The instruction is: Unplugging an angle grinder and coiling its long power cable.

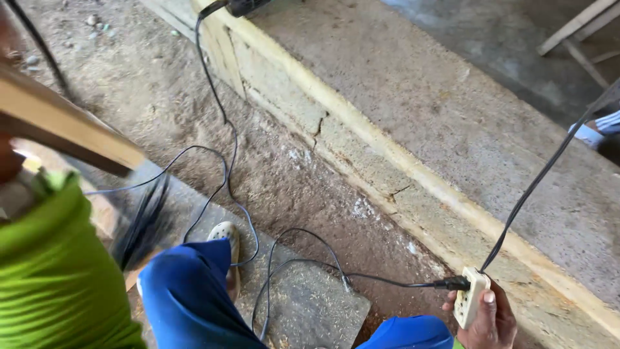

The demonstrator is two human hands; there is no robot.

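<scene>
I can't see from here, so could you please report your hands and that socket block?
Right hand grips cream plastic socket block, black plug inserted. Left hand out of view. Black cables loop near the sandalled foot.

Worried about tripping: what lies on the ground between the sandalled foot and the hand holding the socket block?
In the head view, loops of black cable cross the dusty slab between sandal and right hand.

The socket block [470, 297] is a small cream-white box, held upright and slightly tilted just beside the low concrete ledge [413, 123]. A black plug [454, 283] sits pushed into its side facing away from the ledge. A black cable [542, 174] rises from the block's top, slanting up across the ledge.
</scene>
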